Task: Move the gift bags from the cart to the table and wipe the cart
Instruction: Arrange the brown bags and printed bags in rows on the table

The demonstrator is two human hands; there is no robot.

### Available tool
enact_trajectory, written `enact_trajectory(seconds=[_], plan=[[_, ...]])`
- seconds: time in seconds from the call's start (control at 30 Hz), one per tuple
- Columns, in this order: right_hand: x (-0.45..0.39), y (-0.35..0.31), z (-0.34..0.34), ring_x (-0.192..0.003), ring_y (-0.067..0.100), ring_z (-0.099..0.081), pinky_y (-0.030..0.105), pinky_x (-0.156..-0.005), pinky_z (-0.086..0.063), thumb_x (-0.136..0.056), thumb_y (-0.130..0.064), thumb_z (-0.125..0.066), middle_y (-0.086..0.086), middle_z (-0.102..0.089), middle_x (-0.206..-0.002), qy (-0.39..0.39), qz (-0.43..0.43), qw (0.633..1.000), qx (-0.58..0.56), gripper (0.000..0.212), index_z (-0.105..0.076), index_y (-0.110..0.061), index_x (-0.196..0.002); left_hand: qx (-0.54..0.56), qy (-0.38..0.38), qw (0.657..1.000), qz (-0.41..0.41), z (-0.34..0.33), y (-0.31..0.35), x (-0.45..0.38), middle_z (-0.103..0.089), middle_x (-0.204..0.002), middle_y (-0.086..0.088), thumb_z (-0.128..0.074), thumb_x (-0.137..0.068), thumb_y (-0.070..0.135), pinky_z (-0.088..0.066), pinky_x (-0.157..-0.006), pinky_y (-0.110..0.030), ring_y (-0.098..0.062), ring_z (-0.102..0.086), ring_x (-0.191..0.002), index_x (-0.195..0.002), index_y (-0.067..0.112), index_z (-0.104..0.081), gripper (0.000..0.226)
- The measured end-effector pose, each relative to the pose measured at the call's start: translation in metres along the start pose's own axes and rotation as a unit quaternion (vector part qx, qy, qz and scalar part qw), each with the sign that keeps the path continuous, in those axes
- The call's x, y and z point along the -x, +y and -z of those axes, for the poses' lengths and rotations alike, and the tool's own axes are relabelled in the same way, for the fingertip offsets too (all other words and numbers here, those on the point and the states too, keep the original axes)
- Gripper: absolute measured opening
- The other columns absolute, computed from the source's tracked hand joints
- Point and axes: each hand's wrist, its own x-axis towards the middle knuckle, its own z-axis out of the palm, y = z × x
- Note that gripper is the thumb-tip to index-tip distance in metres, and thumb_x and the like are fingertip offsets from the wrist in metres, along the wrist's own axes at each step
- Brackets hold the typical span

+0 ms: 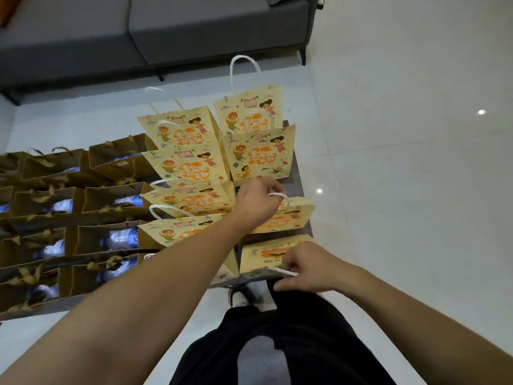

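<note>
Pale glossy floor tiles and a grey sofa framed the low tabletop where all the bags stood. At the grip, the left hand had its fingers curled round the white rope handle of a yellow gift bag, directly under it. The right hand pinched the handle of the nearest yellow bag, at the tabletop's near right corner, just in front of the person. Both bags sat upright, broad faces toward the person, so I'd guess whichever way they went next was straight up or down. Further out stood more yellow bags, and brown bags filled the left side.
</note>
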Motion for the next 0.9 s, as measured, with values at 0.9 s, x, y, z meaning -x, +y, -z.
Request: enact_trajectory(seconds=[0.9], plan=[[0.086, 0.025, 0.142, -0.055, 0.019, -0.039, 0.028, -0.050, -0.026, -0.079, -0.016, -0.068, 0.003, -0.040, -0.053, 0.265, -0.119, 0.953, 0.079, 0.040, -0.042, -0.009, -0.050, -0.121, -0.062, 0.986, -0.100, -0.016, 0.032, 0.051, -0.075, -0.085, 0.005, -0.055, -0.080, 0.007, -0.046, -0.066, -0.013, -0.001, -0.058, -0.067, -0.096, 0.020, -0.083, 0.034]])
